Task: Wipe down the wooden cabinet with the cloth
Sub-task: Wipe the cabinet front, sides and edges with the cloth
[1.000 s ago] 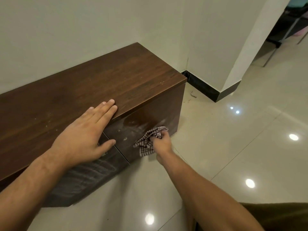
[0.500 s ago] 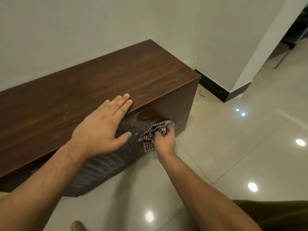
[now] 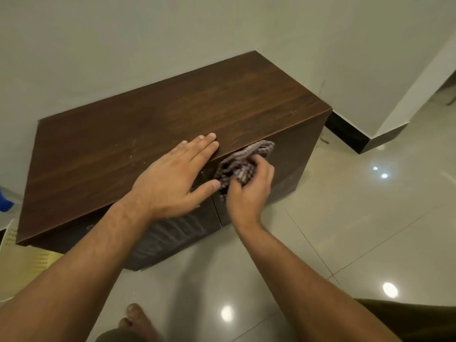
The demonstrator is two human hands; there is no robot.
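Half the job, I judge, remains: the left door [image 3: 170,235] of the wooden cabinet [image 3: 148,134] shows wipe streaks, while pale specks dot its top. My right hand [image 3: 249,191] clutches the bunched checked cloth [image 3: 243,160] against the right door [image 3: 296,154], just under the top's front edge. My left hand [image 3: 172,178] lies flat, fingers straight, on that edge. A moment earlier the cloth sat lower on the door.

Counted: one wooden cabinet [image 3: 148,124]; one checked cloth [image 3: 243,160]; two hands, namely left hand [image 3: 170,178] and right hand [image 3: 249,193]; one bare foot [image 3: 137,319] at six o'clock; one blue object [image 3: 5,202] at nine o'clock.
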